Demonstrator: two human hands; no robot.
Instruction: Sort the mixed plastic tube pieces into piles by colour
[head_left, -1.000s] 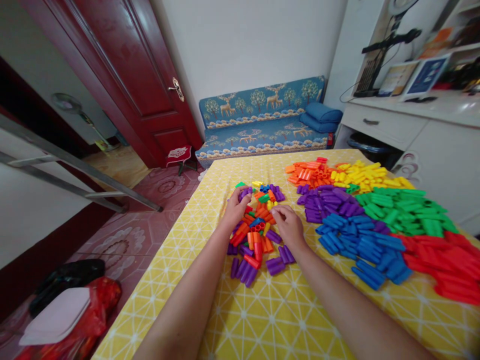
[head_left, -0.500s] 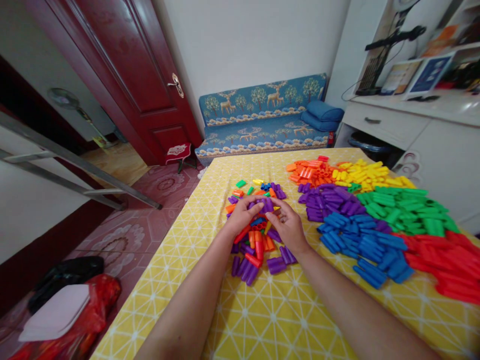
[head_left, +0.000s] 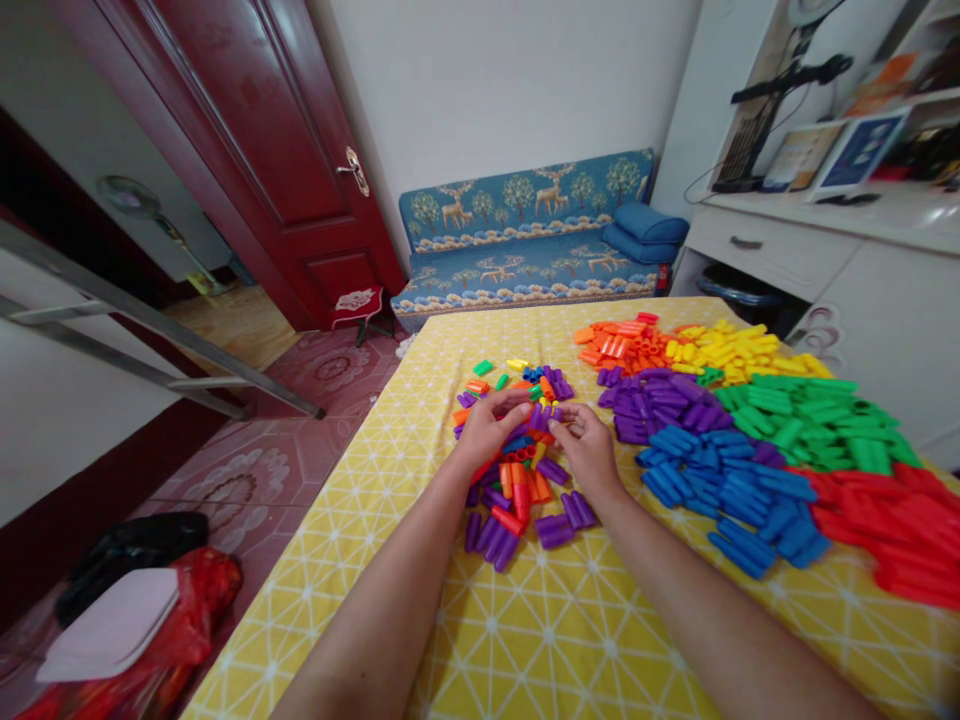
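Purple tubes [head_left: 538, 419] are being grasped between both hands [head_left: 487, 430] over a mixed-colour heap [head_left: 520, 488], while single-colour piles [head_left: 724, 478] are lying right.

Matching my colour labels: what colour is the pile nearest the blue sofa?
Orange pile: bright orange, clearest in the head view.

We see a pale wall [head_left: 495, 80] behind a blue patterned sofa [head_left: 517, 240], a dark red door [head_left: 277, 130] at left, and reddish patterned floor tiles [head_left: 277, 450]. A white cabinet [head_left: 862, 270] stands at right; we see a metal ladder [head_left: 142, 320] opposite, near a red-topped stool [head_left: 358, 305].
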